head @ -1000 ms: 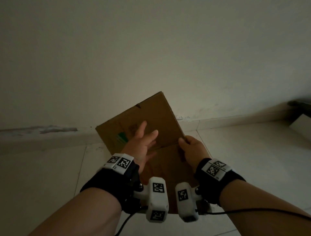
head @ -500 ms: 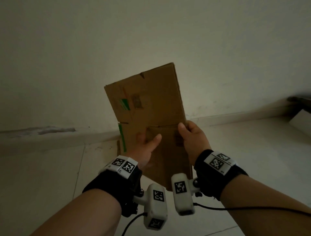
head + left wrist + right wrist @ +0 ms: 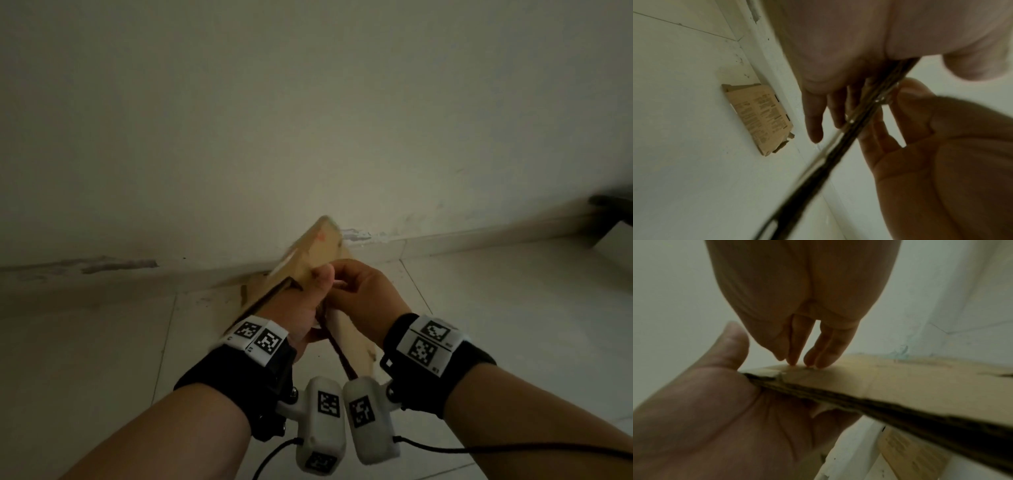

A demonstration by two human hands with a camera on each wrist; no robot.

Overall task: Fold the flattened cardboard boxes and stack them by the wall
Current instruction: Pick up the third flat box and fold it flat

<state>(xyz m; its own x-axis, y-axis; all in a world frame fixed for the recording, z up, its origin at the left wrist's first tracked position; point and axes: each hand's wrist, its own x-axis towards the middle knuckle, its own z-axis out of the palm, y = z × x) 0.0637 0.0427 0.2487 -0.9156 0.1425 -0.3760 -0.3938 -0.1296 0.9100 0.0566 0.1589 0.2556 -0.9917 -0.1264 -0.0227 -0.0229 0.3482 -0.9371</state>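
A flattened brown cardboard box (image 3: 322, 246) is in the air in front of the wall, tipped so I see it almost edge-on. My left hand (image 3: 301, 301) holds its near end, with the thumb on top and the fingers (image 3: 813, 123) lying along the underside. My right hand (image 3: 363, 291) is close against the left and presses its fingertips (image 3: 797, 353) on the cardboard's upper face (image 3: 900, 381). In the left wrist view the cardboard's dark edge (image 3: 838, 146) runs between the two hands. A second printed cardboard piece (image 3: 760, 116) lies flat on the floor against the wall.
A pale wall (image 3: 308, 120) with a low skirting (image 3: 479, 240) runs across in front of me. White floor tiles (image 3: 513, 325) lie below. A dark object (image 3: 613, 202) with a pale slab under it sits at the far right edge.
The cardboard stood upright facing me and has now swung down to nearly edge-on. Both hands have come together, and my right hand has moved from the side edge onto the upper face.
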